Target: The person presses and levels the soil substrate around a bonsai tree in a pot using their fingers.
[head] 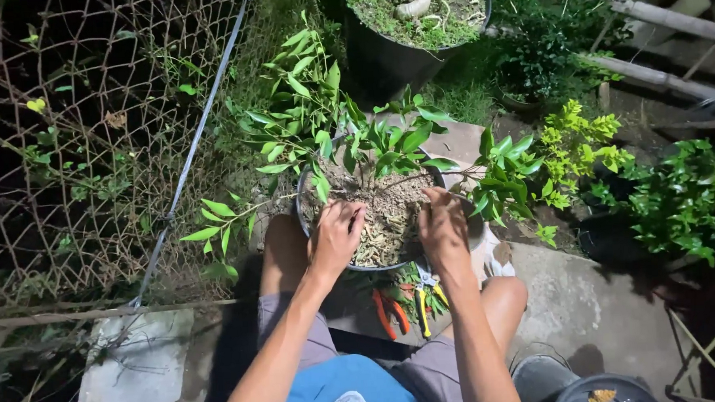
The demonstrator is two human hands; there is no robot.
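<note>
Landmark: we took the grey plant pot (303, 196) between our knees as our fixed mark; it was filled with dry soil and chopped plant bits, and a small leafy shrub (387, 148) grew from it.
Far left of the pot: we saw a wire mesh fence (70, 140) with a thin grey pole (189, 155) leaning along it.
Below-left of the pot: we noted a flat concrete slab (137, 367) on the ground.
Left hand: our left hand (336, 237) lay on the soil at the pot's left side, its fingers curled down and closed into the mulch; we could not tell whether they held anything.
Right hand: our right hand (442, 230) rested on the soil at the pot's right side, its fingers bent and pressed into the surface, palm down, with no grip that we could make out.
Just below the pot: we saw orange-handled pruning shears (390, 313) and a yellow-handled cutter (424, 306) lying between our knees, untouched.
Above the pot: we saw a large black pot (372, 54) with soil and weeds.
Right of the pot: we saw a yellow-green bush (581, 142) and, further right, a darker green bush (690, 193).
Lower right of the pot: we noted a dark bucket (598, 391).
</note>
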